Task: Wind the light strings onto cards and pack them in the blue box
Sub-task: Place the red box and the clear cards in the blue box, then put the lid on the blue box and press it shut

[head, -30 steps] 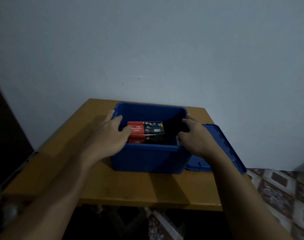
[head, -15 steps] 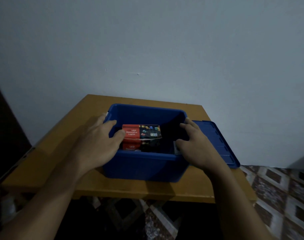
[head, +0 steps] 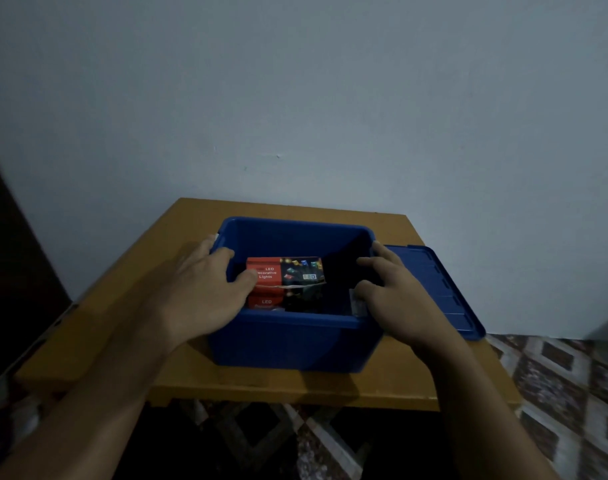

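Shifted slightly left across the wooden table (head: 129, 289) since a second ago: the blue box (head: 295, 344), open-topped. Its lid (head: 437, 289) lies flat just to the right. Grip: left hand (head: 198, 296) grasps left rim, thumb inside; right hand (head: 396, 299) grasps right rim. Two red LED light packs (head: 281, 273) sit inside, left side.

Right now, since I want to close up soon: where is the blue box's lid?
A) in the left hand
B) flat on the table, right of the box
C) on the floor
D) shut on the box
B: the lid lies flat on the table, beside the right wall of the open blue box.
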`<state>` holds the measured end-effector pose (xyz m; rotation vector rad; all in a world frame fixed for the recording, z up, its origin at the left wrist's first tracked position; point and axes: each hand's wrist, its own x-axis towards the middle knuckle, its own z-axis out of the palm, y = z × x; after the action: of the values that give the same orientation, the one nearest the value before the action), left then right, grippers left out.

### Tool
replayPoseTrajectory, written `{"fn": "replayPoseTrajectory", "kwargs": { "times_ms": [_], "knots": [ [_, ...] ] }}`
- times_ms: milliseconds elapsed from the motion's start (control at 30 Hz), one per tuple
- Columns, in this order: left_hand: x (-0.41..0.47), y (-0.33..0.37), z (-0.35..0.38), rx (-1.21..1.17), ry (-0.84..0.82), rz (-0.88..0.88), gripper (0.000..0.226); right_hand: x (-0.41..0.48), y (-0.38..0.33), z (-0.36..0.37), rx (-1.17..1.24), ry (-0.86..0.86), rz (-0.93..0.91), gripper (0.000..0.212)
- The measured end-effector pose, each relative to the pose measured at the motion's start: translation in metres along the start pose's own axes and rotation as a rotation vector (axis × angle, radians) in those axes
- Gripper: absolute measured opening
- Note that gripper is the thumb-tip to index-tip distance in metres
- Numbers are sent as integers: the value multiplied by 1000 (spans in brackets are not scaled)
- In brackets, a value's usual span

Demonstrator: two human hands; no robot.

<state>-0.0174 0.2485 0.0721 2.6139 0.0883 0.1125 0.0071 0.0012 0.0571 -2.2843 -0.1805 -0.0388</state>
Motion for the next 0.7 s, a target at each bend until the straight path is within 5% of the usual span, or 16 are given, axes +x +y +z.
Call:
{"fn": "replayPoseTrajectory", "kwargs": {
  "times_ms": [200, 400, 700],
  "knots": [
    [3, 42, -2, 41, 166, 150, 42, 2, 13, -7, 152, 235, -36, 30],
    [2, 118, 17, -68, 192, 339, 35, 3, 59, -48, 25, 370, 69, 22],
    [10, 223, 107, -70, -168, 448, 28, 1, 148, -87, -124, 440, 423, 18]
  ]
}}
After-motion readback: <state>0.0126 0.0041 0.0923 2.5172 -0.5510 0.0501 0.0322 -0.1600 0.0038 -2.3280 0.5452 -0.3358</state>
